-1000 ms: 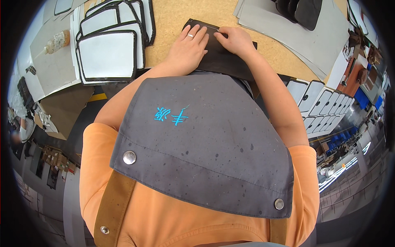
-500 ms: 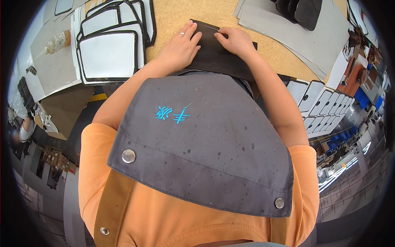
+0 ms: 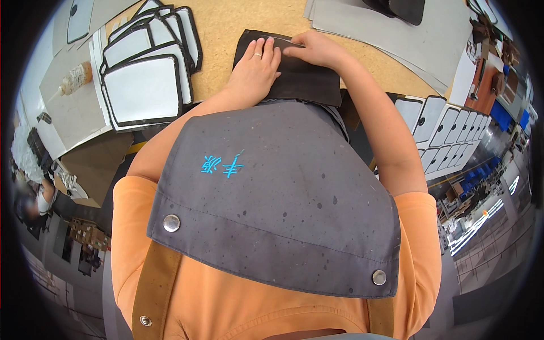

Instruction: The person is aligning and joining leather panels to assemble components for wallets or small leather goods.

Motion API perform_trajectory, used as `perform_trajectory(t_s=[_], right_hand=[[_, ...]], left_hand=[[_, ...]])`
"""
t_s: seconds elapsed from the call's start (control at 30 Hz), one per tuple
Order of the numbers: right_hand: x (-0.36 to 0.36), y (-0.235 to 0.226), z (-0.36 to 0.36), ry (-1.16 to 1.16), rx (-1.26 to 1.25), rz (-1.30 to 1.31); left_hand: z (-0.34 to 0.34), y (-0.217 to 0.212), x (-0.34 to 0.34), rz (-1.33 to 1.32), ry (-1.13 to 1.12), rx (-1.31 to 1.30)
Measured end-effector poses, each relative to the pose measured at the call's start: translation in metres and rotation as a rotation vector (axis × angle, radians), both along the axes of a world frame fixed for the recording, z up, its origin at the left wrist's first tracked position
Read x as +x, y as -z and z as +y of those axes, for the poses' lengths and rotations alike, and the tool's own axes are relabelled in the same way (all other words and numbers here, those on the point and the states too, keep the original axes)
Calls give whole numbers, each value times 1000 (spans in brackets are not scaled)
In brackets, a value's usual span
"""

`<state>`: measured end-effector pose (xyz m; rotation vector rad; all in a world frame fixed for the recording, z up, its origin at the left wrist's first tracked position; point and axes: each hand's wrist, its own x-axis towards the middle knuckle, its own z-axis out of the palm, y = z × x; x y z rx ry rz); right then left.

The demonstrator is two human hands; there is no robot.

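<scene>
A black, leather-like sheet (image 3: 309, 84) lies at the near edge of the tan work table, its near part reaching down to my apron. It looks folded along its far edge, though the layers are hard to make out. My left hand (image 3: 252, 72) rests flat on its left part, fingers stretched out and pointing away from me. Beside it, my right hand (image 3: 318, 50) has thumb and fingers drawn together at the sheet's far edge, pinching it there. The right fingertips are partly hidden by the hand.
To the left stand stacked white panels (image 3: 141, 88) with black borders. Farther left, a bottle (image 3: 75, 78) with brownish contents lies on grey board. Grey sheets (image 3: 391, 42) cover the right back, bearing black pieces (image 3: 405, 11). More bordered panels (image 3: 447, 133) hang or stand at right.
The sheet has turned somewhat and sits farther left in view. My left hand has moved nearer along it; my right hand has slid left along the far edge. The whole view has shifted slightly.
</scene>
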<state>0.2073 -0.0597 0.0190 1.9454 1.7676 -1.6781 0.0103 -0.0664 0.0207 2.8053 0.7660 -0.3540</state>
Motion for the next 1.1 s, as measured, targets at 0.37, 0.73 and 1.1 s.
perform_trajectory(t_s=[0.37,0.73,1.1], right_hand=[[55,-9,-90,890,-233,318],[35,15,-113,862,108,159],[23,14,-109,857,174,-19]], left_hand=[[11,-11,2,76,59,-10],[11,-17,17,131,70,-16],[10,-24,29,51,60,55]])
